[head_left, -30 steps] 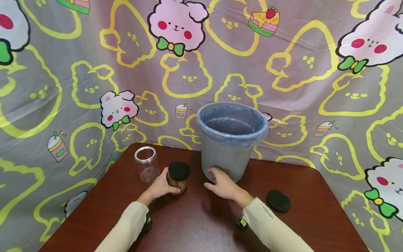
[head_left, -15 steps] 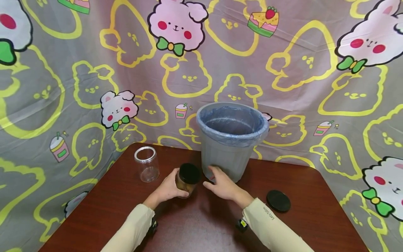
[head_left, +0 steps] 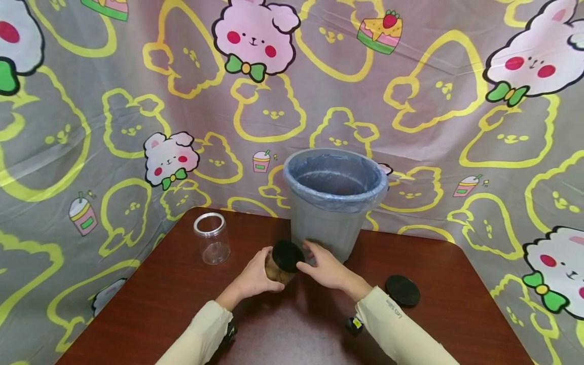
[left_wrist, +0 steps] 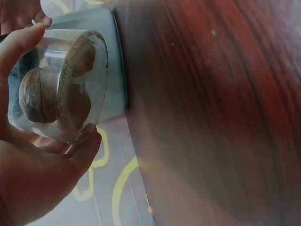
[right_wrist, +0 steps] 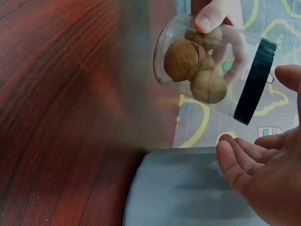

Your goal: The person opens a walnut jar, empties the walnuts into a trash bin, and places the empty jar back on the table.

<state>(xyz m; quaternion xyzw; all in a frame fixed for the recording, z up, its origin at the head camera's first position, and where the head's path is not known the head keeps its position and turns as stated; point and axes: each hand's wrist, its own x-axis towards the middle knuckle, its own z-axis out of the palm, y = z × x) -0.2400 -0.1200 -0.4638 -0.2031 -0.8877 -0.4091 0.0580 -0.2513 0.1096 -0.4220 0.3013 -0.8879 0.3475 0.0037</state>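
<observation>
My left hand (head_left: 252, 276) grips a clear jar (right_wrist: 230, 42) by its side, lifted over the table and tilted toward the right. Several walnuts (right_wrist: 209, 87) lie inside it, near the base. A black screw lid (head_left: 287, 256) caps the jar. My right hand (head_left: 326, 268) is close by the lid on the right. In the right wrist view, its thumb and fingers are spread on either side of the lid's edge, with a gap below. The left thumb presses the jar wall in the left wrist view.
A grey bin (head_left: 321, 230) with a blue liner stands right behind the right hand. An uncovered clear jar (head_left: 214, 243) stands at the back left of the brown table (head_left: 283, 334). Another black lid (head_left: 402, 290) lies flat at the right. Patterned cloth (head_left: 274, 101) hangs behind.
My left hand has carried the walnut jar rightward to the right hand, tilting its lid that way. The right hand has stayed almost in place.
</observation>
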